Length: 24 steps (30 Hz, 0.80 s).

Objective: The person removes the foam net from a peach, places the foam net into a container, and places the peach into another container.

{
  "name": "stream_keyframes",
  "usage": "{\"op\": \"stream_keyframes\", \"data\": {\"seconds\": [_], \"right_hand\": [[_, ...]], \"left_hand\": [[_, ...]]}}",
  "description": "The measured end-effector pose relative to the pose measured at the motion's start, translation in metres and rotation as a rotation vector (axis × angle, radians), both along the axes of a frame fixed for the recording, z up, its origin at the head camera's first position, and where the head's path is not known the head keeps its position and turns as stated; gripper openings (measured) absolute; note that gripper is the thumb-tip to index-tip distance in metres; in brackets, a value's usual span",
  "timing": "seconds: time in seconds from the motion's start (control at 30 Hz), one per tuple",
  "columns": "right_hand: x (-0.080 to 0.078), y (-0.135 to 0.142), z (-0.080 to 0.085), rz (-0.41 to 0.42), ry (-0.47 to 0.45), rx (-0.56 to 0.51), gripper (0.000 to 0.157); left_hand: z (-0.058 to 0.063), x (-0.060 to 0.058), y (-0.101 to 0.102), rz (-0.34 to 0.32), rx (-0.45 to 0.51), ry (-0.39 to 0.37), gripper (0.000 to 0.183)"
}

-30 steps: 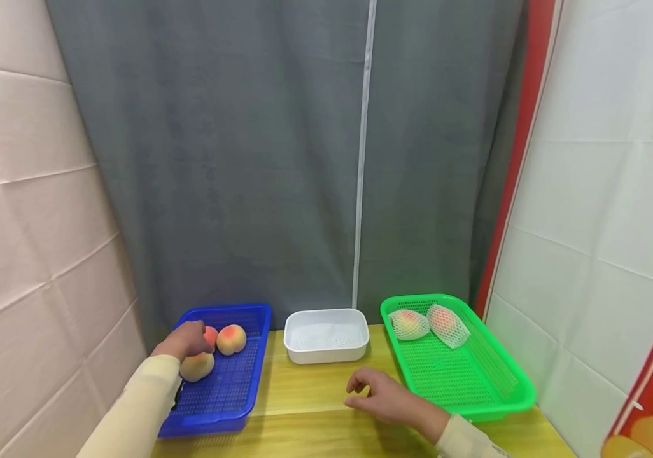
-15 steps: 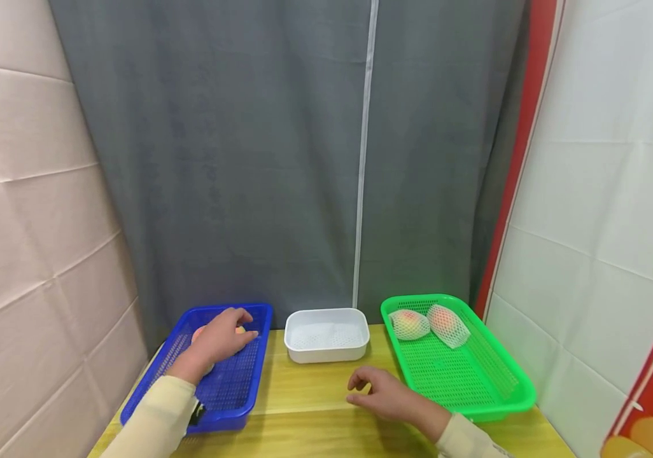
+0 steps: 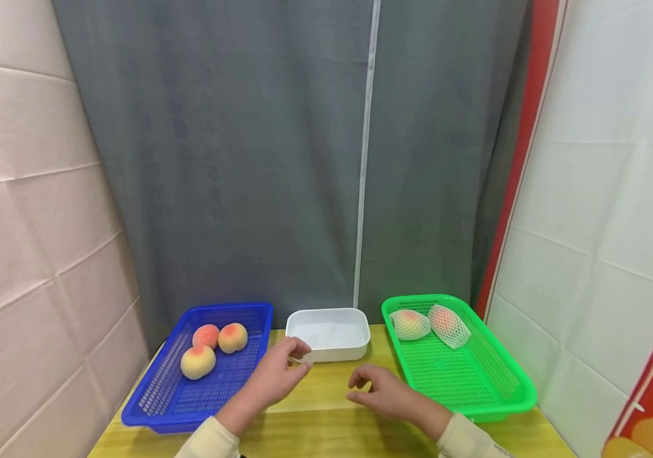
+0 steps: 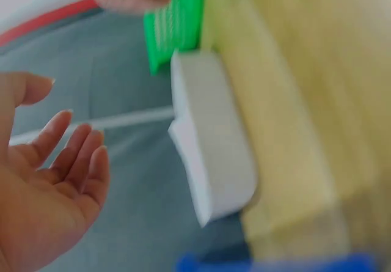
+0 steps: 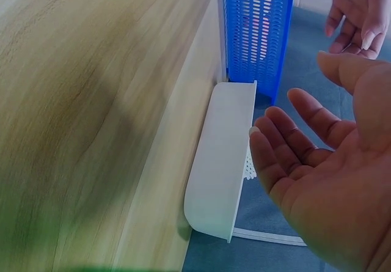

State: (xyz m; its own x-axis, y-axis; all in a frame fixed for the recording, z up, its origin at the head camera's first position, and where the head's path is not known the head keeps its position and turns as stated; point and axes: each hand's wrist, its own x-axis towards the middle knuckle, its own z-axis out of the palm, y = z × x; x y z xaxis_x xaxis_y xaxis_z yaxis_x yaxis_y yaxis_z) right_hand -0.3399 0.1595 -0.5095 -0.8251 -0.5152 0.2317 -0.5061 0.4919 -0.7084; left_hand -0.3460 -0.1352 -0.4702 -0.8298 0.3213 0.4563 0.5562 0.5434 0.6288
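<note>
My left hand [image 3: 277, 376] hovers just in front of the small white basket [image 3: 340, 353], holding nothing. Its fingers are loosely bent, and the left wrist view shows the bare palm [image 4: 46, 205]. To the right, my right hand [image 3: 384, 395] stays above the table near the green basket's left side. The right wrist view shows its fingers [image 5: 284, 137] relaxed with nothing in them. Three peaches, one redder peach [image 3: 205, 336], one at right [image 3: 232, 338] and a paler one in front [image 3: 197, 362], lie in the blue basket [image 3: 189, 416].
The green basket [image 3: 489, 412] at right holds two peaches in white foam nets, one at left [image 3: 410, 325] and one beside it [image 3: 448, 326]. All three baskets stand on a wooden table [image 3: 315, 439]. A grey curtain [image 3: 258, 159] hangs behind, with pale cloth walls [image 3: 34, 254] at both sides.
My left hand has moved right, out from over the peaches in the blue basket to the front of the white basket. The blue basket's near end has shifted left. My right hand has stayed still.
</note>
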Motion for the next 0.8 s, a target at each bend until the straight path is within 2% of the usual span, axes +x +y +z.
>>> {"op": "stream_keyframes", "data": {"seconds": [0.2,0.37,0.5,0.8], "right_hand": [[0.0,0.0,0.0,-0.011,0.021,0.021,0.015],[0.001,-0.001,-0.001,-0.001,0.033,0.008,0.017],[0.001,-0.002,-0.001,0.0,0.036,0.005,0.017],[-0.001,-0.001,-0.002,-0.005,0.038,0.018,0.019]], "left_hand": [[-0.032,0.013,0.028,-0.059,0.112,-0.081,0.019],[-0.049,0.018,0.037,-0.067,0.153,-0.13,0.018],[-0.055,0.018,0.039,-0.061,0.163,-0.144,0.017],[-0.055,0.018,0.04,-0.062,0.175,-0.138,0.017]]}}
